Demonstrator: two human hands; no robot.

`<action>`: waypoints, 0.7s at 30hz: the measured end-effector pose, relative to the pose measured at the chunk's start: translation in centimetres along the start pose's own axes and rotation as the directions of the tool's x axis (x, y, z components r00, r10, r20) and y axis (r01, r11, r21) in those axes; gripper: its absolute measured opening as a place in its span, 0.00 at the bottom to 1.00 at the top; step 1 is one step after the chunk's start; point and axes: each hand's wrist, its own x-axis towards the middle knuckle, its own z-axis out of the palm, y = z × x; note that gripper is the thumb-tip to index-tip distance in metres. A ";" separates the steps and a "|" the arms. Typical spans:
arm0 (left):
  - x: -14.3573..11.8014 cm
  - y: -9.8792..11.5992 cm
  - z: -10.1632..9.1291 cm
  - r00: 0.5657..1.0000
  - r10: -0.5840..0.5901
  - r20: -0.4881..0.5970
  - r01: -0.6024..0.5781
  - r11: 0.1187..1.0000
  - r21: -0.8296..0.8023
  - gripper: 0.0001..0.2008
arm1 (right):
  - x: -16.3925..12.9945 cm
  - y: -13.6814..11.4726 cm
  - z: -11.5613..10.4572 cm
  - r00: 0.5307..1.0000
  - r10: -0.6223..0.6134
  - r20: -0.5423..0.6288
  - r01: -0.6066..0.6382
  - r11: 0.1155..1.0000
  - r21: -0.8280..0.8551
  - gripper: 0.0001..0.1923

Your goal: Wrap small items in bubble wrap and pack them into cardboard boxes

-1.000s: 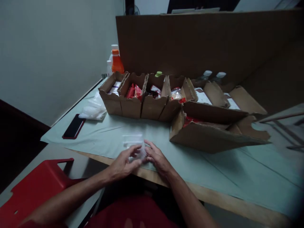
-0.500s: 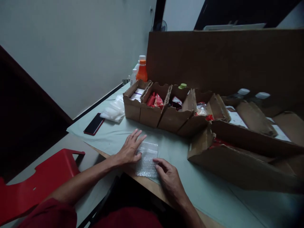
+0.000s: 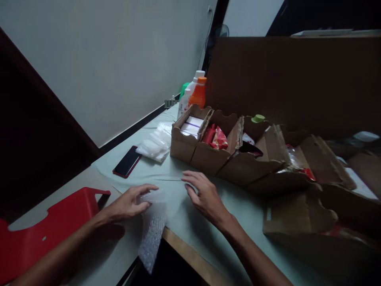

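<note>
My left hand [image 3: 128,203] grips the upper end of a clear bubble-wrap piece [image 3: 151,234] at the table's near edge; the rest of the wrap hangs down past the edge. My right hand [image 3: 205,195] lies flat on the pale green table cover [image 3: 184,214] just right of it, fingers spread and empty. Behind my hands stands a row of open cardboard boxes [image 3: 208,157] holding white packs [image 3: 190,126] and red packets [image 3: 216,138].
A dark phone [image 3: 127,161] and a heap of clear plastic bags [image 3: 154,143] lie to the left of the boxes. Bottles, one orange [image 3: 198,93], stand at the back. A red plastic chair [image 3: 44,230] is at lower left. A tall cardboard sheet [image 3: 291,79] walls the rear.
The bubble wrap lay flat under both hands; now my left hand has pulled it left to the table edge, where it hangs down. My right hand moved forward off it. The view swung left.
</note>
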 end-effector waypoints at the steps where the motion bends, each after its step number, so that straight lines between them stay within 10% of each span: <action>1: -0.6 -0.4 -0.6 1.000 -0.021 -0.013 0.021 1.000 -0.005 0.26 | 2.5 -0.4 0.9 0.998 -0.043 0.049 0.045 0.998 -0.037 0.16; 9: -2.9 -2.4 -3.0 0.981 -0.121 -0.148 0.122 0.992 -0.004 0.21 | 16.1 -1.6 7.2 0.945 -0.063 0.320 0.131 0.972 -0.194 0.23; 15: -3.4 -4.2 -4.6 0.943 -0.232 -0.240 0.215 0.972 -0.098 0.21 | 10.8 -0.7 4.7 0.988 -0.012 -0.157 0.061 0.949 0.309 0.23; 17: -3.1 -4.4 -4.6 0.935 -0.264 -0.236 0.236 0.962 -0.138 0.23 | 7.9 -0.3 4.3 0.960 0.220 -0.173 -0.085 0.818 0.569 0.20; 21: -2.5 -4.2 -4.3 0.923 -0.294 -0.249 0.256 0.951 -0.173 0.26 | 2.3 1.6 4.4 0.785 0.599 0.159 -0.428 0.339 0.838 0.26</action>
